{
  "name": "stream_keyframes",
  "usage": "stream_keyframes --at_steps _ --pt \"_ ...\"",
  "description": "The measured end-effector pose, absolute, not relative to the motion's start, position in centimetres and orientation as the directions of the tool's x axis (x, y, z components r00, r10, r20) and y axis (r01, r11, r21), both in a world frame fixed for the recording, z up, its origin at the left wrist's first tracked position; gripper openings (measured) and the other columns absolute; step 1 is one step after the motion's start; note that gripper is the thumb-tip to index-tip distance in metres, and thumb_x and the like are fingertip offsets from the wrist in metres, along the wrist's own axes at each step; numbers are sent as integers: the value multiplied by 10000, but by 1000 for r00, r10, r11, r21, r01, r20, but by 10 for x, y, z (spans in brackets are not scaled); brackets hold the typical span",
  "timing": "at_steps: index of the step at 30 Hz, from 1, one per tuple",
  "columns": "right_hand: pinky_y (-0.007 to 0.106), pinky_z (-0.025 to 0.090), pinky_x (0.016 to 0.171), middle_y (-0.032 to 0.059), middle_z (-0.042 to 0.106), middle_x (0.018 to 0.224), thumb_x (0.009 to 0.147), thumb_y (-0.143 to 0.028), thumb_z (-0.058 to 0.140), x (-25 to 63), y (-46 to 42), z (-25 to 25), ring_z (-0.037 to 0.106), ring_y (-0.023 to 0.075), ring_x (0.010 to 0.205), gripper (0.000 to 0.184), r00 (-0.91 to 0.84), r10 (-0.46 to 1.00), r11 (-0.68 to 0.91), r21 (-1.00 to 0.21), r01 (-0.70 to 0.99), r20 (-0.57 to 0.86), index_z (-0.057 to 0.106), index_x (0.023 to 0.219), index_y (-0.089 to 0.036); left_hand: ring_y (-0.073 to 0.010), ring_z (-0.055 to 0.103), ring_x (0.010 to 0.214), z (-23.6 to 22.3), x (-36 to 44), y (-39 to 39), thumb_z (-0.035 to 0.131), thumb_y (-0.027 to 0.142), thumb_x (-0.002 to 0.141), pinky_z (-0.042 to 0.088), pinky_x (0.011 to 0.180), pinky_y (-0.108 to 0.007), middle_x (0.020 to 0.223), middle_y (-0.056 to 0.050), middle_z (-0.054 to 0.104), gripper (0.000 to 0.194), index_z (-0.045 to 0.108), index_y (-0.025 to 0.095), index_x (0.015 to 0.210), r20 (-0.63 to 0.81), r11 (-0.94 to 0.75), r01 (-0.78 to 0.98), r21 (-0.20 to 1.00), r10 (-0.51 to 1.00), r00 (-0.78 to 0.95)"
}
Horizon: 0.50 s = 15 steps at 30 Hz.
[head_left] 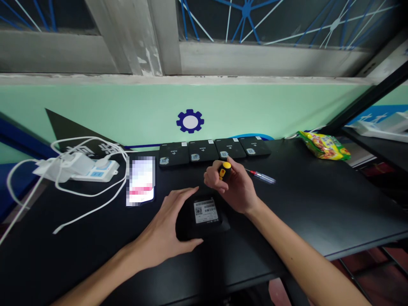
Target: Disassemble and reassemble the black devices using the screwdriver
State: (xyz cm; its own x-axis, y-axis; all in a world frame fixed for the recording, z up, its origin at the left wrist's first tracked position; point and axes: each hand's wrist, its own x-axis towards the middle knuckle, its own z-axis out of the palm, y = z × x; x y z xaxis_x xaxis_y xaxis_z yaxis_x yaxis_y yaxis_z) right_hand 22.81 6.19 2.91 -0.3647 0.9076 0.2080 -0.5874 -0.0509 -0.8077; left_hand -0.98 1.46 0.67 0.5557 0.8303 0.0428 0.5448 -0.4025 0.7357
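A flat black box (206, 211) with a white printed label lies on the black table in front of me. My left hand (172, 225) is at its left side, thumb and fingers spread apart around the box; I cannot tell whether they touch it. Above the box's far right corner, my right hand (234, 185) is closed around a screwdriver (225, 170) with a yellow and black handle. Its shaft is hidden from view. Just beyond that hand lies a second screwdriver (264, 177) with a clear, red-collared handle.
Several similar black boxes (174, 154) stand in a row along the green wall. To the left are a lit phone (140, 180) and a white power strip (106, 171) with tangled cables. A green and yellow snack bag (325, 145) lies at the back right.
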Motion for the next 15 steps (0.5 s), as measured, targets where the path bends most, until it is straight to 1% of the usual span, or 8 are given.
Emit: stream_keyframes --at_steps 1,3,5,7,8,12,15 --pt "351 277 658 -49 316 595 1095 -571 498 228 62 29 239 169 586 506 -368 907 -58 -804 -591 205 695 801 -210 -421 492 1512 6 -10 15 921 269 818 397 1233 -745 1668 -109 457 1082 304 468 1685 50 -409 540 736 828 558" --pt "347 281 656 -59 304 597 1054 -591 543 228 61 29 232 171 588 435 -364 908 -63 -790 -610 209 693 884 -220 -425 496 1507 6 -10 15 922 263 814 398 1228 -751 1660 -111 467 1084 308 468 1684 64 -420 531 736 824 563" --pt "343 290 662 -56 336 619 989 -554 616 228 61 29 248 174 601 325 -358 907 -64 -769 -636 221 651 927 -236 -424 505 1500 6 -10 15 925 260 810 407 1225 -744 1656 -107 473 1084 316 470 1682 69 -424 528 736 823 564" --pt "344 294 671 -49 367 634 958 -505 640 228 61 29 256 173 608 271 -357 904 -59 -761 -646 233 621 910 -238 -419 511 1495 5 -10 15 925 265 812 427 1222 -721 1657 -102 473 1080 319 471 1682 64 -420 532 735 824 562" --pt "346 296 675 -44 377 634 970 -501 624 228 61 29 264 173 610 281 -359 903 -53 -767 -639 236 624 889 -232 -417 510 1498 6 -10 15 923 272 816 431 1223 -713 1660 -101 470 1077 317 471 1683 58 -420 535 733 822 566" --pt "352 304 683 -30 386 621 1056 -565 540 227 61 29 297 176 610 452 -364 908 -50 -809 -586 208 674 808 -212 -406 500 1515 6 -12 16 921 297 827 432 1239 -688 1670 -98 466 1070 305 454 1688 48 -425 541 726 816 576" --pt "350 301 682 -34 372 624 1083 -594 538 227 60 30 278 172 600 501 -363 911 -66 -801 -595 194 692 796 -213 -400 508 1510 5 -13 16 925 309 825 449 1240 -665 1669 -100 472 1070 309 437 1690 56 -437 545 715 814 579"
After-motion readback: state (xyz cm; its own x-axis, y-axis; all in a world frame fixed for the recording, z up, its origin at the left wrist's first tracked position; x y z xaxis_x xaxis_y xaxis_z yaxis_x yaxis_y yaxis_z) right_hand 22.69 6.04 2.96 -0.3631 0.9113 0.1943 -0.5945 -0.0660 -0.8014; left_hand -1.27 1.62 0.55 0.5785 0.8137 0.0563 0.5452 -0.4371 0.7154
